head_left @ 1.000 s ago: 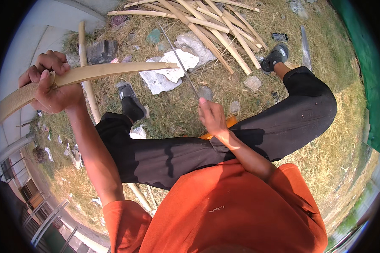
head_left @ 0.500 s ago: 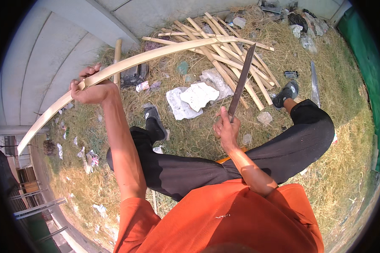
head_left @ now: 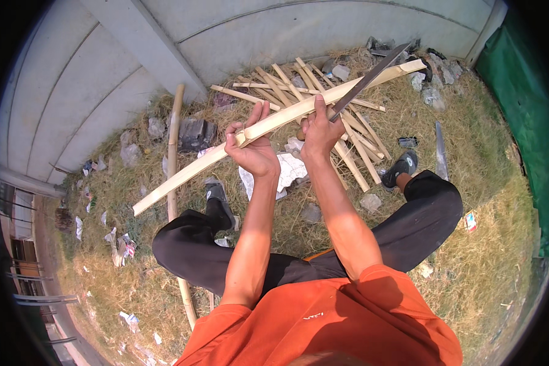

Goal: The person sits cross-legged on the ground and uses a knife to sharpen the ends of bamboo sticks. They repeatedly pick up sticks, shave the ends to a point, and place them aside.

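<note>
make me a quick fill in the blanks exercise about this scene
The right hand grips the long, dark-bladed knife, its tip pointing toward the picture's upper ____.
The left hand holds the long, pale bamboo strip, whose right end is ____ (higher or lower) in the picture than its left.
The large draped sheet along the picture's right edge is coloured ____.
The loose long trousers are coloured ____.

Missing words: right; higher; green; black
</note>
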The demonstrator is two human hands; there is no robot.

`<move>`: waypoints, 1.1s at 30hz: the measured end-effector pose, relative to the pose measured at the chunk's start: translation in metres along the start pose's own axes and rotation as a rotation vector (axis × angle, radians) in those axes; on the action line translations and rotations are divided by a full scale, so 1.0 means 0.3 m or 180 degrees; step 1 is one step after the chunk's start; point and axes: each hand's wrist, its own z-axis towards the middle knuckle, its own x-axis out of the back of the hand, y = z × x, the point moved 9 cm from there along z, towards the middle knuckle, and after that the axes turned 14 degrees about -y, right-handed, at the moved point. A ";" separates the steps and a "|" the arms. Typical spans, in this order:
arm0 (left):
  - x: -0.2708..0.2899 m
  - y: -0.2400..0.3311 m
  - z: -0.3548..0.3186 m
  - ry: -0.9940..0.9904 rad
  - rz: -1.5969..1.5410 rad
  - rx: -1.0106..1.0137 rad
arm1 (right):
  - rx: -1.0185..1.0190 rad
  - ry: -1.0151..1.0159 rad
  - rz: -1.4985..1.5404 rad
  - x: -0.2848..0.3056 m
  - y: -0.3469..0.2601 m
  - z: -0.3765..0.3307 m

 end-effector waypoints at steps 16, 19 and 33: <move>-0.370 0.159 0.369 -0.2486 0.2803 0.1253 | -0.0141 -0.2275 -0.1189 -0.224 -0.207 0.103; -0.515 0.074 0.428 -0.2821 0.1796 0.1591 | -0.0680 -0.2903 -0.1223 -0.292 -0.162 0.044; -0.491 0.439 0.505 -0.1630 0.2146 -0.0253 | 0.0169 -0.1799 -0.0797 0.006 -0.214 -0.086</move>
